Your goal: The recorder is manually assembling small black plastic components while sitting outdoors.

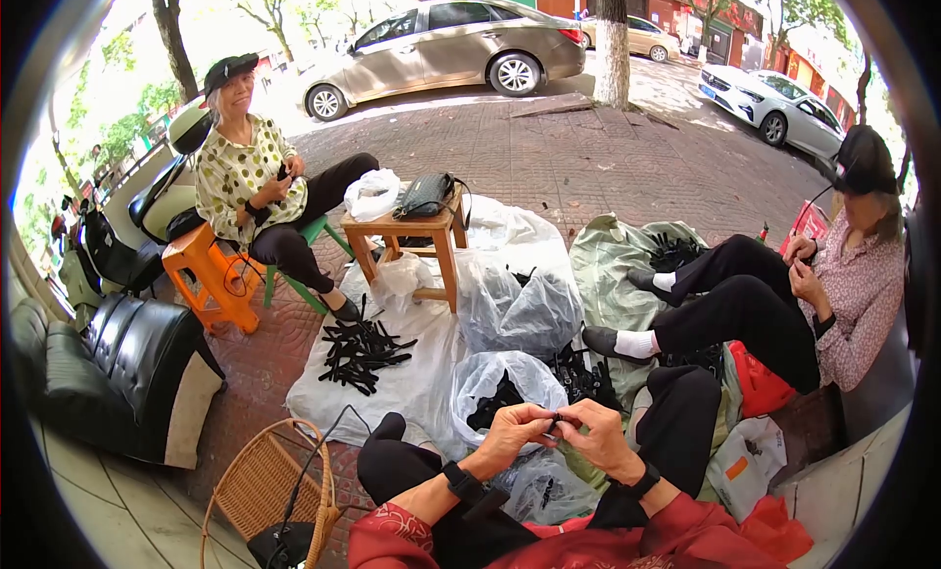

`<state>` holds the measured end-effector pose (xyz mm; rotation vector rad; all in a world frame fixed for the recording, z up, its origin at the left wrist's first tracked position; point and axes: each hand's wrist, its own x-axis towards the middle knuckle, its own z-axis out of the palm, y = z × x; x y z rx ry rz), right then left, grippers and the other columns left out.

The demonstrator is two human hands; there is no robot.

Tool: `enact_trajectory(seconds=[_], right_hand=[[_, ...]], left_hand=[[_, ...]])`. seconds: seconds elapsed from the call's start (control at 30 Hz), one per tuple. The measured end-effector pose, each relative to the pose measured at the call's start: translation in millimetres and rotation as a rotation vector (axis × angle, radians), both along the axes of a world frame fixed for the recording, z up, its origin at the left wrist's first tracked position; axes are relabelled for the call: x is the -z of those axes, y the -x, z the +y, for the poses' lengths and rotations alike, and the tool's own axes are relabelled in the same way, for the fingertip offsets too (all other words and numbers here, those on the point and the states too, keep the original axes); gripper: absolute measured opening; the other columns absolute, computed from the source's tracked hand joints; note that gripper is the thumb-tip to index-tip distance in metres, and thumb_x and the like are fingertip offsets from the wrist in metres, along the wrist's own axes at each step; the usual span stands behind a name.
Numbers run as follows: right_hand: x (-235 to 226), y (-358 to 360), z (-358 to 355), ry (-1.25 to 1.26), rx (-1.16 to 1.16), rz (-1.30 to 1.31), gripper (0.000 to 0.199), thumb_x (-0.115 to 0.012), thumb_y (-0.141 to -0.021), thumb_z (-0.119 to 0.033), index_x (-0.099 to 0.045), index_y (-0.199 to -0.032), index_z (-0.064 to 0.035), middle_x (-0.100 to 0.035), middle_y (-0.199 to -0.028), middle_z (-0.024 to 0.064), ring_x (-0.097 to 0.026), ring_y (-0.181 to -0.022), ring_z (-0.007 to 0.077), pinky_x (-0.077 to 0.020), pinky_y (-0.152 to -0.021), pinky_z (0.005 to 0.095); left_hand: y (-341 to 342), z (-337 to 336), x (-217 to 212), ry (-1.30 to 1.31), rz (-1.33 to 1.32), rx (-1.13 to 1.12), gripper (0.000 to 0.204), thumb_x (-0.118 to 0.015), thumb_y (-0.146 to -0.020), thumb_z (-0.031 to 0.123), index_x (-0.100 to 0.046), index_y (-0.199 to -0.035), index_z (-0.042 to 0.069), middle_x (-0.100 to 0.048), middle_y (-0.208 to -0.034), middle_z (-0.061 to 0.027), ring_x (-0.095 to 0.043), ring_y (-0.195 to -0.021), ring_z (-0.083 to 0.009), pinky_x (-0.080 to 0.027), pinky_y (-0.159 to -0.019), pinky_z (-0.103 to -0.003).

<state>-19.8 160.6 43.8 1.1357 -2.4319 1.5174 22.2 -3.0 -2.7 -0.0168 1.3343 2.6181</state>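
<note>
Red sleeves (686,532) come in at the lower edge. Beyond them, the left hand (508,440) and right hand (600,442) meet, fingers (532,413) of both closed in a pinch on a small black piece (557,424). It sits between the fingertips, near an open plastic bag (470,380) of black pieces. Black strips (363,355) lie heaped on a white sheet (423,400), farther left.

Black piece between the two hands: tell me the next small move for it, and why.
Probably a small fingertip adjustment of the black piece, before setting it down. The left hand and right hand both pinch it, fingertips close together, which suggests it is being worked on. Its details are too small to tell whether it is finished.
</note>
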Motion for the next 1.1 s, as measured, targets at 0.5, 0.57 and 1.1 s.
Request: enact_trajectory(seconds=[0.5,0.57,1.1], right_hand=[[-2.9,16.7,-4.6,0.265,-0.121,-0.462,0.018,-0.054,-0.077,0.003,-0.059,-0.095,0.0013,-0.057,-0.077,0.0070,-0.057,-0.062,0.0101,-0.0430,-0.054,0.0206],[-5.3,18.9,0.2,0.253,-0.142,-0.516,0.021,-0.053,-0.076,0.004,-0.060,-0.096,0.0007,-0.056,-0.083,0.0057,-0.057,-0.066,0.0094,-0.0431,-0.056,0.0196],[-2.9,16.3,8.7,0.365,-0.028,-0.730,0.015,-0.053,-0.082,-0.009,-0.056,-0.091,0.0032,-0.056,-0.070,0.0003,-0.052,-0.060,0.0048,-0.0418,-0.057,0.0183]], left_hand=[[16.7,-5.6,-15.4,0.395,0.209,-0.141,0.020,-0.062,-0.075,0.004,-0.057,-0.094,0.002,-0.055,-0.101,-0.0058,-0.051,-0.094,-0.0129,-0.040,-0.083,-0.024],[20.9,-4.1,-14.1,0.425,0.262,-0.131,0.018,-0.062,-0.075,0.005,-0.056,-0.092,0.001,-0.055,-0.100,-0.0072,-0.051,-0.096,-0.0134,-0.040,-0.083,-0.026],[6.8,9.9,-6.1,0.485,0.145,-0.156,0.016,-0.064,-0.074,0.005,-0.056,-0.086,0.001,-0.058,-0.080,-0.0016,-0.054,-0.071,-0.0061,-0.044,-0.062,-0.020]])
